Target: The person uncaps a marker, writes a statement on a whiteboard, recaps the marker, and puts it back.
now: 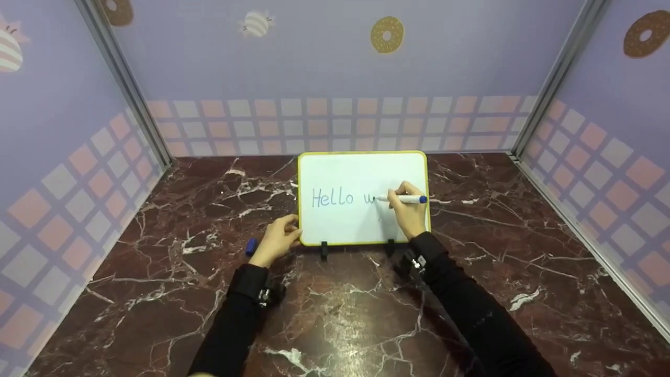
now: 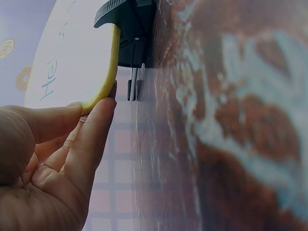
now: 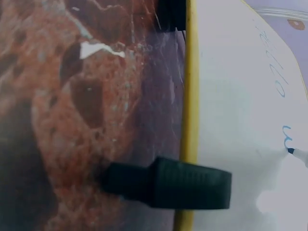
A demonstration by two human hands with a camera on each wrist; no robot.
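A small whiteboard (image 1: pixel 345 225) with a yellow frame stands tilted back on a black stand (image 1: pixel 324 250). Blue writing on it reads "Hello" with a "w" after it. My right hand (image 1: pixel 411 212) grips a white marker (image 1: pixel 411 199) with a blue end, its dark tip (image 3: pixel 290 150) at the last stroke. The right wrist view catches only the tip end of the marker and none of the hand. My left hand (image 1: pixel 277 238) pinches the board's lower left corner, thumb in front and fingers behind, as the left hand (image 2: pixel 57 163) shows in the left wrist view.
A blue marker cap (image 1: pixel 251 246) lies on the table left of my left hand. Dark red marbled tabletop (image 1: pixel 345 314) spreads around the board. Behind it rises a purple patterned wall (image 1: pixel 314 68), with side walls at left and right. Black clips (image 3: pixel 192 184) hook over the board's lower edge.
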